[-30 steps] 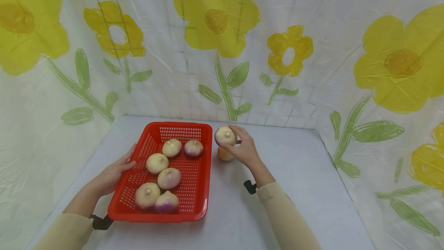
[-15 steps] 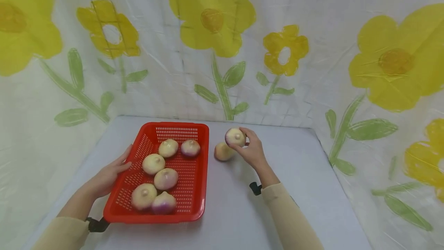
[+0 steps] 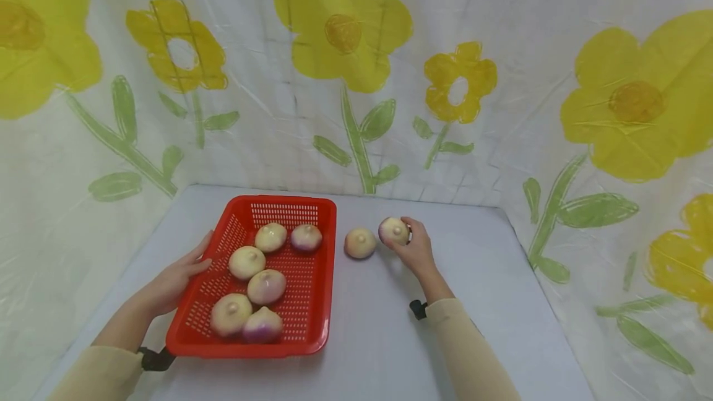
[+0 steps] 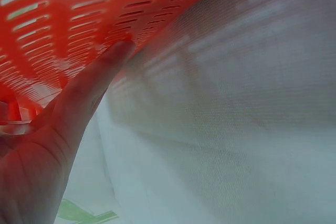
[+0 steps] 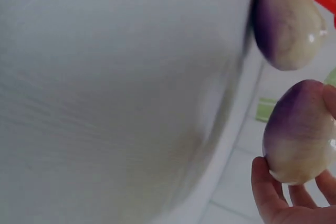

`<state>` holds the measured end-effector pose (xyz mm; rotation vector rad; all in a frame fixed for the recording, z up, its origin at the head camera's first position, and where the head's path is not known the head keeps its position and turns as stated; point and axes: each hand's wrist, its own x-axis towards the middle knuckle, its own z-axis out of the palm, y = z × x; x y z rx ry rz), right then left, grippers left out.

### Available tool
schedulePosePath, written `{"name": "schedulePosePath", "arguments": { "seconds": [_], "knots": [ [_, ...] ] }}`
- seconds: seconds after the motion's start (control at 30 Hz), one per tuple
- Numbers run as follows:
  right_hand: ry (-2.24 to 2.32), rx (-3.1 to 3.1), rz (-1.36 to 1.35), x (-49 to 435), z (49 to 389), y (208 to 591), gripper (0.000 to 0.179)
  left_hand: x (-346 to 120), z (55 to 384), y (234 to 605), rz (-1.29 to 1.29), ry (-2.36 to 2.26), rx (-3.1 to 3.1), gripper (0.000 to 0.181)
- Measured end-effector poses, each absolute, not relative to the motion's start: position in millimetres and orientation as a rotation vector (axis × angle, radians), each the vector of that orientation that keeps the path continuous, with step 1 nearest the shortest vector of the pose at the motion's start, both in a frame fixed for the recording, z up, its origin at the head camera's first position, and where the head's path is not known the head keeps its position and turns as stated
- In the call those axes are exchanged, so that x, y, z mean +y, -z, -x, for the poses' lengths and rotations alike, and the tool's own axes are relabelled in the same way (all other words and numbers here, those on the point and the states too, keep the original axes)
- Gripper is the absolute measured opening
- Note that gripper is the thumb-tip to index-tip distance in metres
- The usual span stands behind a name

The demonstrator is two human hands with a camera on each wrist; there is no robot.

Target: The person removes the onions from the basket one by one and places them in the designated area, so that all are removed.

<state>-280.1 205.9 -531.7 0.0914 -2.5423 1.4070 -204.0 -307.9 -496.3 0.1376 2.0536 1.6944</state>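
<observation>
My right hand (image 3: 418, 251) pinches a cream-and-purple onion (image 3: 393, 229) between thumb and fingers, its stubby tip toward the head camera. In the right wrist view, the fingers cup this onion (image 5: 299, 135) from below and the side. Just left of it, another onion (image 3: 359, 244) rests on the table. A red slotted plastic basket (image 3: 320, 346) stands further left, with several onions (image 3: 266, 288) spread on its bottom. My left hand (image 3: 169, 283) holds the basket's left side, thumb at the rim. In the left wrist view, a finger (image 4: 89, 87) lies along its outer wall.
The table (image 3: 473, 277) has a pale cover. Behind it and at both sides hangs a whitish curtain (image 3: 250, 141) printed with yellow flowers. Dark wrist mounts (image 3: 157, 359) sit at both cuffs.
My right hand has carried its onion rightward and lower, from over the other onion to beside it, uncovering that one. The left hand stays at the basket; the head view has shifted slightly.
</observation>
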Motion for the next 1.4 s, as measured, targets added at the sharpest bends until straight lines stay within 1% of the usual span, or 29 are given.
{"name": "schedulePosePath", "arguments": {
  "seconds": [0.3, 0.53, 0.73, 1.03, 1.17, 1.4],
  "knots": [
    [-1.326, -2.637, -0.035, 208, 282, 550, 0.072, -307, 205, 496, -0.135, -1.695, 2.052, 0.065],
    [-1.408, -2.676, -0.033, 205, 286, 554, 0.076, -307, 206, 494, -0.135, -1.707, 2.051, 0.065],
    [-1.378, -2.733, -0.026, 204, 285, 554, 0.081, -309, 205, 496, -0.137, -1.712, 2.034, 0.066],
    [-1.342, -2.787, -0.036, 204, 281, 558, 0.079, -312, 203, 499, -0.147, -1.689, 2.045, 0.066],
    [-1.312, -2.830, -0.034, 205, 278, 557, 0.083, -313, 201, 499, -0.151, -1.694, 2.033, 0.066],
    [-1.377, -2.813, -0.014, 210, 277, 545, 0.089, -310, 207, 496, -0.168, -1.690, 2.047, 0.066]
  ]
}}
